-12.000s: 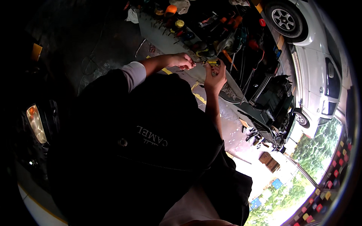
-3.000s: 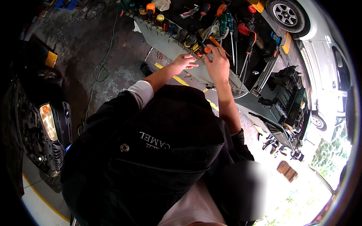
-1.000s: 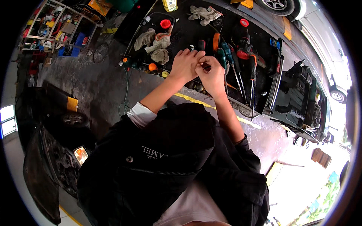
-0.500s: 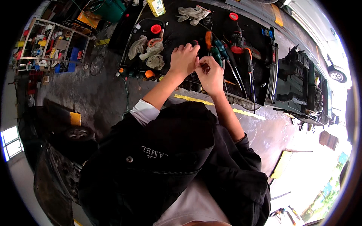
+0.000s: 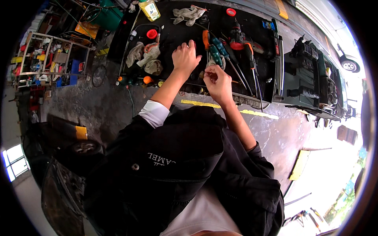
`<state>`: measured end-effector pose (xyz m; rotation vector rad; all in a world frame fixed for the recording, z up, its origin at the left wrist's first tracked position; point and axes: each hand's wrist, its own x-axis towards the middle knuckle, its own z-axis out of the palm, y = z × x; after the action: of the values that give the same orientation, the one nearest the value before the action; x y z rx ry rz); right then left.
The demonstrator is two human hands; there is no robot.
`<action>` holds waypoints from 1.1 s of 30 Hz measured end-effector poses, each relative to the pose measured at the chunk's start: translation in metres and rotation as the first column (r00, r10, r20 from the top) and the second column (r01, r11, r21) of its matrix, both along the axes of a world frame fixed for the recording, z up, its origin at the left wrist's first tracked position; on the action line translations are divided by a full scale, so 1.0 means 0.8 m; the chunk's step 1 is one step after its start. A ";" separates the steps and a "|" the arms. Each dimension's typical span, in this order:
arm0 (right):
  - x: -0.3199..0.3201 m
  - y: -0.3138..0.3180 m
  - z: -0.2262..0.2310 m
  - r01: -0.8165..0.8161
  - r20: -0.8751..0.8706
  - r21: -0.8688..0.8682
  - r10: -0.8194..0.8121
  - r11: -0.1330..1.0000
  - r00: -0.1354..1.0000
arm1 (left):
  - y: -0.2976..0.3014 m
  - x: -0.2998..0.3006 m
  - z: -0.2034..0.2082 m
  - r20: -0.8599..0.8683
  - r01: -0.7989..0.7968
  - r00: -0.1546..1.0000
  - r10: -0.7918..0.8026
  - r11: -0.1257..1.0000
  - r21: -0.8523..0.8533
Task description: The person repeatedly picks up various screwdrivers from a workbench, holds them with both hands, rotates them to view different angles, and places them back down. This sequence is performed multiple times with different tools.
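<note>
My left hand [image 5: 184, 59] is above the near middle of a dark work surface [image 5: 173, 19], its back toward me and its fingers curled. A small red end [image 5: 191, 43] shows at its fingertips; the rest is hidden. My right hand [image 5: 217, 83] is to its right and nearer me, thumb and fingers drawn together in a pinch. Something small and brownish [image 5: 202, 74] shows by these fingertips, too small to name. Just beyond lie a green-handled screwdriver [image 5: 215, 54], a blue-handled screwdriver [image 5: 219, 46] and an orange handle [image 5: 206, 39].
Work gloves [image 5: 149, 59] and a red cup [image 5: 151, 34] lie on the left. A yellow bottle [image 5: 150, 10] stands farther back. Right of my hands are a red-and-black power drill [image 5: 236, 38] and an orange-and-black screwdriver [image 5: 251, 55]. A cluttered shelf rack [image 5: 49, 59] stands far left.
My hands were together and have come apart. My left hand has moved away from the right one, which keeps its pinch. The whole view has shifted slightly.
</note>
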<state>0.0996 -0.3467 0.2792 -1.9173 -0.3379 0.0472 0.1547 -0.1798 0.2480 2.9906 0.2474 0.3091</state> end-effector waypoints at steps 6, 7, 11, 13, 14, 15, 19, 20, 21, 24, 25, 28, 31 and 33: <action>-0.005 -0.011 0.001 -0.054 -0.036 0.024 0.055 0.998 0.998 | 0.006 0.004 -0.013 0.088 -0.024 0.996 0.026 1.000 -0.016; -0.005 -0.012 0.001 -0.055 -0.032 0.029 0.055 0.998 0.998 | 0.007 0.002 -0.013 0.109 -0.024 0.994 0.026 1.000 -0.016; -0.008 -0.016 0.001 -0.053 -0.020 0.031 0.054 0.998 0.998 | 0.008 -0.013 -0.017 0.250 0.046 0.967 -0.039 0.999 -0.023; -0.009 -0.018 0.004 -0.056 0.018 0.015 0.056 0.998 0.998 | -0.004 -0.029 -0.005 0.321 0.077 0.945 -0.057 0.996 -0.051; -0.009 -0.020 0.005 -0.061 0.055 0.003 0.061 0.998 0.997 | -0.011 -0.038 0.001 0.356 0.094 0.932 -0.065 0.993 -0.065; -0.010 -0.022 0.008 -0.067 0.091 -0.008 0.067 0.998 0.994 | -0.018 -0.047 0.010 0.410 0.133 0.907 -0.093 0.989 -0.069; -0.020 -0.028 0.023 -0.092 0.214 0.023 0.085 0.995 0.973 | -0.042 -0.079 0.033 0.499 0.224 0.853 -0.157 0.972 -0.077; -0.022 -0.032 0.023 -0.120 0.228 0.022 0.112 0.992 0.967 | -0.047 -0.086 0.037 0.488 0.240 0.856 -0.168 0.967 -0.087; -0.025 -0.036 0.023 -0.146 0.244 0.022 0.137 0.989 0.960 | -0.051 -0.092 0.041 0.479 0.257 0.859 -0.182 0.962 -0.095; -0.039 -0.046 0.027 -0.205 0.279 0.045 0.185 0.978 0.942 | -0.063 -0.109 0.048 0.440 0.286 0.871 -0.217 0.954 -0.096; -0.043 -0.050 0.027 -0.218 0.298 0.045 0.195 0.975 0.934 | -0.067 -0.114 0.049 0.433 0.297 0.873 -0.226 0.949 -0.103; -0.055 -0.066 0.027 -0.234 0.285 0.031 0.216 0.972 0.934 | -0.079 -0.125 0.040 0.424 0.308 0.874 -0.239 0.946 -0.100; -0.069 -0.081 0.022 -0.264 0.301 0.032 0.242 0.964 0.922 | -0.091 -0.136 0.035 0.407 0.321 0.880 -0.246 0.939 -0.126; -0.078 -0.091 0.014 -0.282 0.354 0.018 0.257 0.959 0.899 | -0.099 -0.143 0.031 0.413 0.321 0.876 -0.248 0.940 -0.117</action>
<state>0.0373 -0.4199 0.2908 -1.7943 -0.8350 -0.1219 0.0405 -0.2587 0.2725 2.6526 -0.1978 0.7908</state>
